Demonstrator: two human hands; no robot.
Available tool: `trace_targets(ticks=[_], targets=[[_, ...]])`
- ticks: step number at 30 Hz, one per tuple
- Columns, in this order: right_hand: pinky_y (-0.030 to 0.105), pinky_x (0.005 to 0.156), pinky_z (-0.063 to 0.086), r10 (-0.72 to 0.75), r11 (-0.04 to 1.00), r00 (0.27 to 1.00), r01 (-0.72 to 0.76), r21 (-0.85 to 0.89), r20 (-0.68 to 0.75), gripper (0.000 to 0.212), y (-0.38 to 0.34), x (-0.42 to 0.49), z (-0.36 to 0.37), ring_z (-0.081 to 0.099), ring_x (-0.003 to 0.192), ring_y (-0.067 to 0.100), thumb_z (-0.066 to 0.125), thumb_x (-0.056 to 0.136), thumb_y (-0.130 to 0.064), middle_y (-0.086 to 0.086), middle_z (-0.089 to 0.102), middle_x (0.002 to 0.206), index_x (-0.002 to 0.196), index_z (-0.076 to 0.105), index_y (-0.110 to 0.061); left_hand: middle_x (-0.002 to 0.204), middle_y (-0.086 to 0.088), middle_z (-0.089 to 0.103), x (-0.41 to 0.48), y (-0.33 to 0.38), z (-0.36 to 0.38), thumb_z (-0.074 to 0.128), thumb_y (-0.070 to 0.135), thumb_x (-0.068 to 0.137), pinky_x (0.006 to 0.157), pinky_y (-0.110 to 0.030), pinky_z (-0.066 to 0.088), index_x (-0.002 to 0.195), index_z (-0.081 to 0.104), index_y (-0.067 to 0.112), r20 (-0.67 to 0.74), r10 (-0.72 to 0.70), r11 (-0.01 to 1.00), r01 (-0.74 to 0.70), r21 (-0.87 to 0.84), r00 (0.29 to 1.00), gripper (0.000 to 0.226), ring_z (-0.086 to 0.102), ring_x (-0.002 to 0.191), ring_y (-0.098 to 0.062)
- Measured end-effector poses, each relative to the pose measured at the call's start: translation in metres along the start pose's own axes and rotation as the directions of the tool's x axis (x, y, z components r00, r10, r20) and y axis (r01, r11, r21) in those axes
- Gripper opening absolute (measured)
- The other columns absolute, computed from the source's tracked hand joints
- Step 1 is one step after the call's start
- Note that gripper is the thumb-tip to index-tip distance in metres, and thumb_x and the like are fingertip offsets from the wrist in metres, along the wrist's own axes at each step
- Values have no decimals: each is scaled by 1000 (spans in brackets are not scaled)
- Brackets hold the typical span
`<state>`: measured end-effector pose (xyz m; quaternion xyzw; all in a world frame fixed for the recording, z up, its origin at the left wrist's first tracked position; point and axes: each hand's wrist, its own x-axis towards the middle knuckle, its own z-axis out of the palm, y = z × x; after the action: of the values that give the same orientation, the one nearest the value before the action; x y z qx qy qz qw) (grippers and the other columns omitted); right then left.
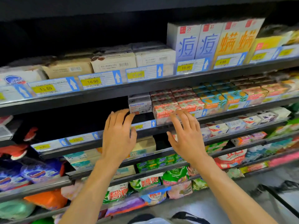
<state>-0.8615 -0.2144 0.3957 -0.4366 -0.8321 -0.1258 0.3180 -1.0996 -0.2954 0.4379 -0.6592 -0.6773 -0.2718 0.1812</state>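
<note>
One left hand seemingly touches soap box edge.

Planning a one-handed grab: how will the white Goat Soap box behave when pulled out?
The white Goat Soap box looks like a stiff, flat-sided carton, so it should slide, not roll. Holding a soap bar, it is probably dense for its size. A second box seems stacked on it and may shift or tip.

Both open hands, left hand and right hand, reach toward goat soap boxes.
</note>
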Motion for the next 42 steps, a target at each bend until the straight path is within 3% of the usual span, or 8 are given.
trace_targets(ticks=[3, 7, 12, 17, 22, 31, 35, 42], targets=[[51, 119, 33, 84, 995, 996, -83, -62, 23, 64, 3, -22, -12, 40, 143, 37, 67, 96, -38, 17, 49, 151, 151, 48, -11, 135, -15, 57, -21, 18, 7, 66, 8, 88, 113, -51, 40, 129, 62, 4, -28, 77, 989, -80, -123, 997, 41, 51, 127, -36], [53, 121, 31, 239, 961, 964, -216, -175, 119, 69, 23, -62, -28, 38, 143, 37, 67, 94, -43, 18, 49, 152, 151, 49, -10, 141, -13, 55, -35, 43, 29, 66, 17, 90, 114, -49, 39, 140, 59, 9, 152, 218, 959, -183, -215, 964, 51, 50, 130, -35], [52, 117, 36, 451, 880, 853, -378, -288, 260, 66, 56, -128, -54, 46, 138, 37, 65, 91, -49, 13, 52, 148, 146, 53, -14, 151, -10, 48, -47, 92, 67, 63, 36, 92, 119, -53, 35, 148, 51, 14, 393, 326, 938, -243, -246, 860, 62, 43, 139, -32], [52, 111, 43, 604, 787, 740, -497, -365, 296, 67, 96, -194, -83, 51, 132, 37, 69, 88, -49, 11, 54, 141, 143, 53, -14, 144, -10, 57, -59, 159, 106, 45, 47, 88, 116, -50, 35, 142, 58, 14, 517, 434, 900, -322, -295, 738, 65, 52, 130, -34], [49, 106, 45, 732, 672, 629, -602, -432, 262, 63, 152, -258, -125, 52, 123, 36, 67, 87, -49, 11, 55, 135, 138, 56, -14, 138, -9, 59, -63, 255, 132, 53, 46, 83, 111, -47, 36, 140, 58, 16, 515, 524, 848, -358, -391, 679, 64, 52, 126, -32], [50, 112, 44, 902, 427, 402, -775, -467, 158, 63, 262, -373, -204, 50, 132, 33, 62, 93, -51, 9, 55, 141, 144, 54, -15, 148, -5, 49, -63, 450, 177, 56, 48, 90, 113, -48, 39, 149, 48, 20, 521, 647, 762, -456, -460, 557, 66, 47, 133, -31], [49, 114, 42, 950, 311, 289, -834, -456, 120, 64, 299, -405, -237, 49, 134, 33, 58, 95, -52, 9, 53, 144, 147, 51, -16, 143, -9, 54, -63, 524, 188, 59, 46, 88, 108, -45, 40, 141, 56, 16, 485, 708, 706, -509, -492, 513, 61, 50, 128, -32], [49, 113, 44, 983, 182, 178, -879, -441, 50, 66, 357, -433, -267, 50, 133, 34, 65, 91, -49, 10, 54, 144, 146, 53, -14, 139, -13, 56, -51, 626, 204, 56, 45, 88, 104, -52, 49, 138, 59, 12, 449, 768, 639, -514, -572, 456, 60, 55, 125, -35]])
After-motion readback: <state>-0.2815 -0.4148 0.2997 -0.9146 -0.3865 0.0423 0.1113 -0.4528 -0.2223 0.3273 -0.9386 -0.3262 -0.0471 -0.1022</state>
